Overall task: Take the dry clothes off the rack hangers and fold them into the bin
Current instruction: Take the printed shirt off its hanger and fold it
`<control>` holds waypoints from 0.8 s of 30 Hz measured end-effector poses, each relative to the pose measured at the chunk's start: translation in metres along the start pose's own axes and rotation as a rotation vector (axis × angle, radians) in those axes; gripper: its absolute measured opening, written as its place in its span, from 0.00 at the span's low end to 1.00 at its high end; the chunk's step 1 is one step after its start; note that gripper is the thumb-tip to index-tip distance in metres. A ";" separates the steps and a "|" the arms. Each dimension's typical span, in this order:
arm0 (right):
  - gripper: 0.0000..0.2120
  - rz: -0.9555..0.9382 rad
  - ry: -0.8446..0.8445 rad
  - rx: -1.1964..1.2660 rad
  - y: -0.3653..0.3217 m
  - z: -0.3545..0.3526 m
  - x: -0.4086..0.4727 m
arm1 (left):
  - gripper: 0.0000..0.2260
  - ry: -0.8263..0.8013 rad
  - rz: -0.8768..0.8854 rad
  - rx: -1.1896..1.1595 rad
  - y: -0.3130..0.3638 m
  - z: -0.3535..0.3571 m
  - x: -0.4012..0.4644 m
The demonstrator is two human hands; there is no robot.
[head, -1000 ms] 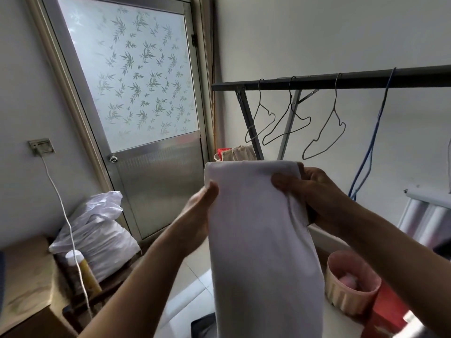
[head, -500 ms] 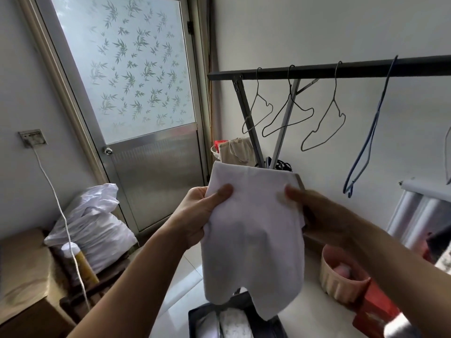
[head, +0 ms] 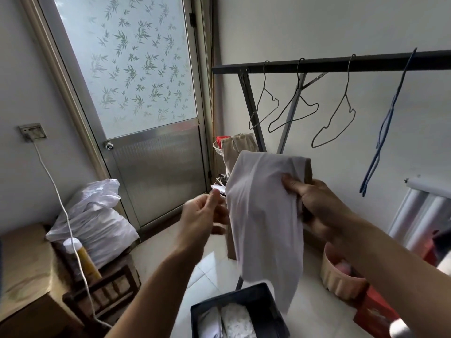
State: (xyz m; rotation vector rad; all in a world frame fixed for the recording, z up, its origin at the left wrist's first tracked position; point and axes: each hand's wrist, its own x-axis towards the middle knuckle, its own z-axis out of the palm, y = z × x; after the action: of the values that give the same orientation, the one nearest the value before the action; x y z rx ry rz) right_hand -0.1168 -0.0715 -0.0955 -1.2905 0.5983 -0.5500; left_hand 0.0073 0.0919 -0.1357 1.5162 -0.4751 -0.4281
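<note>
A person's right hand point(head: 314, 206) grips a white garment point(head: 264, 215) that hangs folded above a dark bin point(head: 266, 302) holding folded clothes point(head: 227, 323). The left hand point(head: 202, 215) hovers just beside the cloth, fingers loose. Four bare hangers point(head: 334, 118) dangle from the black rack point(head: 317, 65).

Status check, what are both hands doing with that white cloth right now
Right hand grips white garment, folded over. Left hand off it, holding nothing. Garment hangs above dark bin; nothing between.
</note>
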 end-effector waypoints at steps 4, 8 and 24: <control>0.11 0.031 -0.011 0.147 0.011 0.017 0.003 | 0.26 -0.175 -0.337 -0.162 -0.019 0.018 -0.008; 0.13 0.109 -0.048 0.262 0.028 0.036 0.004 | 0.36 -0.219 -0.450 -0.499 -0.041 0.027 -0.002; 0.16 0.370 -0.055 0.399 0.103 0.091 0.021 | 0.27 0.035 -0.423 -0.944 -0.079 -0.025 0.039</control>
State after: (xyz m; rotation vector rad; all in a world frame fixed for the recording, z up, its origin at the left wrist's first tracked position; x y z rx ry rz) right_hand -0.0344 -0.0010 -0.1834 -0.7916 0.6265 -0.3049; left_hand 0.0557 0.0908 -0.2133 0.6846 0.1051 -0.8125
